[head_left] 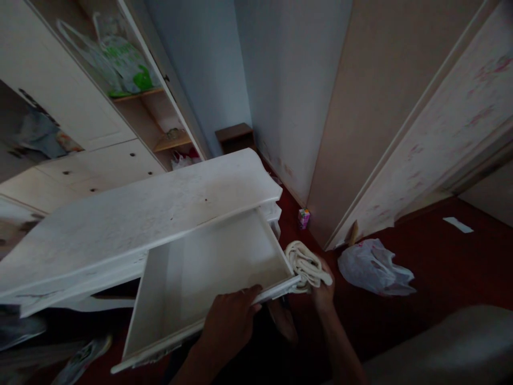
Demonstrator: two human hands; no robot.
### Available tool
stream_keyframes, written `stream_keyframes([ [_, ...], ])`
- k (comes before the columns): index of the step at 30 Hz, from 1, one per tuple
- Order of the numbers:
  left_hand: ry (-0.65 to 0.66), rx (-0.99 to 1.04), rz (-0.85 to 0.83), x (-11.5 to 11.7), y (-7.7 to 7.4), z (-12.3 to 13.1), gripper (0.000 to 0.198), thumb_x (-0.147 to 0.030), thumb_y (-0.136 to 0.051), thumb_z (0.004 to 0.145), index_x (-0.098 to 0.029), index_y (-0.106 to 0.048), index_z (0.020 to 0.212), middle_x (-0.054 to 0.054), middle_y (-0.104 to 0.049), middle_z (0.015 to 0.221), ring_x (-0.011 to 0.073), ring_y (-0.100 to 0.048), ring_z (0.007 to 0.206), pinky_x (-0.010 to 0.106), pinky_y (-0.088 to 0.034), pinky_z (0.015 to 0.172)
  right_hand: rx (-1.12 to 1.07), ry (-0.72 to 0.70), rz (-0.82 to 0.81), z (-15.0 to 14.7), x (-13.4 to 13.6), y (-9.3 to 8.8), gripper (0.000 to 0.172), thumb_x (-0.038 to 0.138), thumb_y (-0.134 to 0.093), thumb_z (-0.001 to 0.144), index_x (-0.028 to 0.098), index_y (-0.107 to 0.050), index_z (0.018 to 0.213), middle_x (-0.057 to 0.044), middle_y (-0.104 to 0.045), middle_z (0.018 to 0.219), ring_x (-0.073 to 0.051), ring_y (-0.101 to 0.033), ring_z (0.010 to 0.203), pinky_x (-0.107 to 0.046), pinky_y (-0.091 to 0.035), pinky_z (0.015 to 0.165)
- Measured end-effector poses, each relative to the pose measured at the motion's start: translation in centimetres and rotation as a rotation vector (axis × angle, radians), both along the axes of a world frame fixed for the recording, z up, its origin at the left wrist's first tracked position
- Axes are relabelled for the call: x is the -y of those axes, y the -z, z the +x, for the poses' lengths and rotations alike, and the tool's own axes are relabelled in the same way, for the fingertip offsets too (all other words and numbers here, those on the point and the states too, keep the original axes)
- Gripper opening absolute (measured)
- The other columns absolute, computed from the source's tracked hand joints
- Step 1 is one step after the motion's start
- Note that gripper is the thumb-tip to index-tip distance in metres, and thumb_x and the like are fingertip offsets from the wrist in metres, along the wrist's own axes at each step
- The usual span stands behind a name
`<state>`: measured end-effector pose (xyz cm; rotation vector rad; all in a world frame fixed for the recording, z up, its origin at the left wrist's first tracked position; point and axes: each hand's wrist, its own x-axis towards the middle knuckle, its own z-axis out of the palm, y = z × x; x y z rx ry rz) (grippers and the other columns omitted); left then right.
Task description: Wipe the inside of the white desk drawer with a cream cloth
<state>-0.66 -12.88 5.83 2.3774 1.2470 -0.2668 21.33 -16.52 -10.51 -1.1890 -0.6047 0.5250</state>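
A white drawer (216,256) is pulled out from a long white cabinet (192,195); its inside shows no contents. My left hand (232,318) grips the drawer's front edge, fingers hooked over the top near the right part. Beyond the drawer's right corner, my right hand (324,283) is closed round a folded cream cloth (306,264). The cloth is bunched in loose layers and lies against the outer side of the drawer. Part of the right hand's fingers is hidden behind the cloth.
A white plastic bag (377,267) and a small pink carton (303,218) rest on the dark red floor. Behind the cabinet stands a shelf unit with plastic bags (124,61). A small brown box-like stand (234,136) fills the corner. A pale rounded surface (449,347) is at lower right.
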Motion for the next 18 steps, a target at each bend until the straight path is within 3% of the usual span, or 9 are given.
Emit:
stream_keyframes([
  [5,0.008,-0.016,0.042,-0.1,-0.3,0.6,0.044,-0.022,-0.045,0.096,-0.026,-0.061,0.137,0.010,-0.074,0.122,0.0254,-0.072,0.107,0.042,-0.051,0.098,0.094,-0.085,-0.030,0.4,-1.5,1.3,0.035,0.036,-0.063,0.069,0.022,-0.075,0.099,-0.009,-0.078,0.092,-0.028,-0.072,0.090,-0.041,-0.059,0.080],
  [8,0.036,-0.004,0.067,-0.3,-0.2,0.7,0.044,-0.022,-0.044,0.096,-0.026,-0.061,0.137,0.010,-0.075,0.120,0.0263,-0.072,0.107,0.042,-0.052,0.097,0.142,-0.125,-0.080,0.3,-0.7,3.3,0.033,0.035,-0.060,0.070,0.022,-0.077,0.095,-0.008,-0.078,0.086,-0.028,-0.073,0.085,-0.040,-0.060,0.076],
  [13,0.079,-0.013,0.136,-1.8,0.5,0.7,0.043,-0.027,-0.046,0.097,-0.027,-0.059,0.137,0.011,-0.074,0.122,0.0300,-0.073,0.104,0.045,-0.055,0.090,0.096,-0.055,-0.070,-0.8,1.2,6.1,0.024,0.032,-0.063,0.061,0.021,-0.077,0.078,-0.006,-0.078,0.075,-0.024,-0.072,0.068,-0.034,-0.060,0.063],
  [18,0.115,0.017,0.227,-4.3,0.9,0.3,0.042,-0.025,-0.049,0.094,-0.026,-0.061,0.135,0.010,-0.075,0.121,0.0326,-0.073,0.103,0.047,-0.056,0.086,0.034,-0.139,-0.038,-3.2,1.5,5.2,0.022,0.033,-0.066,0.063,0.020,-0.077,0.078,-0.006,-0.076,0.072,-0.025,-0.072,0.066,-0.036,-0.060,0.065],
])
